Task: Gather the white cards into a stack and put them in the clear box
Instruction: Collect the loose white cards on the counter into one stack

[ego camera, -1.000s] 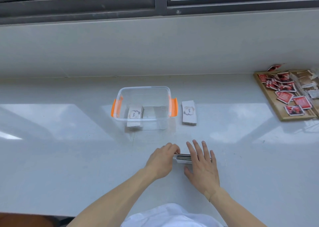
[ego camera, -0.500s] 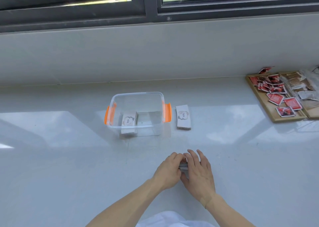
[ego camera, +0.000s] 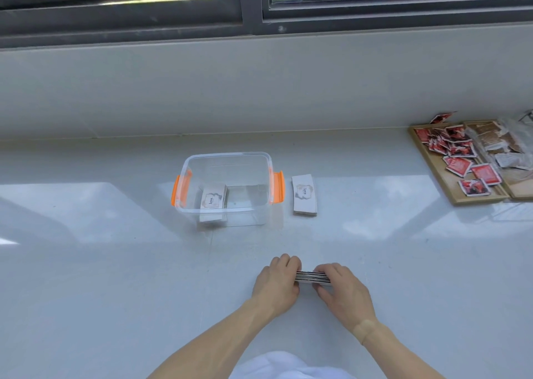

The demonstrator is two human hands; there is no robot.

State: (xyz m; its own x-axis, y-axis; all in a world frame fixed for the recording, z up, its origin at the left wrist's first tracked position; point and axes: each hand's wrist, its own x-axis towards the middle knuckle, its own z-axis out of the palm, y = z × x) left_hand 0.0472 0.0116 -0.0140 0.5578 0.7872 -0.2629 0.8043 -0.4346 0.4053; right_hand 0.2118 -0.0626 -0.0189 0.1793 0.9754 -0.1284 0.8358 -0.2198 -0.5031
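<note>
Head view. The left hand and right hand press a stack of cards between them on the counter, fingers curled and clamped on its ends. The clear box, farther from the person, already contains one card pile; another pile lies just beside its right clasp. Risk: uneven squeeze on lifting could make the middle cards buckle and spill, or the stack could catch on the box rim.
</note>
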